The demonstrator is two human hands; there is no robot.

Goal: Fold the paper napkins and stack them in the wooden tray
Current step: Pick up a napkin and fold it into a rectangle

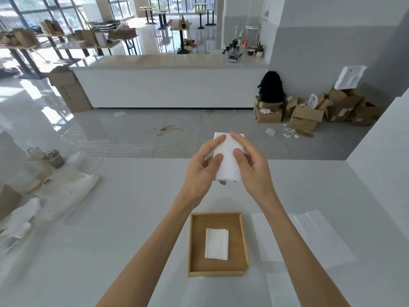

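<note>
A folded white paper napkin [228, 159] is held up in the air above the white table, beyond the wooden tray. My left hand [203, 168] grips its left edge, thumb on the front. My right hand [252, 167] grips its right edge the same way. The wooden tray [243, 235] sits on the table below my forearms, with one folded napkin [217, 244] lying flat in its middle. Unfolded napkins [321, 235] lie flat on the table to the right of the tray, partly hidden by my right forearm.
At the table's left edge lie plastic bags [66, 191], crumpled paper [17, 220] and two cups [54, 158]. A white wall [380, 156] bounds the table on the right. Beyond the table are a floor, a long white counter [170, 85] and cardboard boxes [309, 111].
</note>
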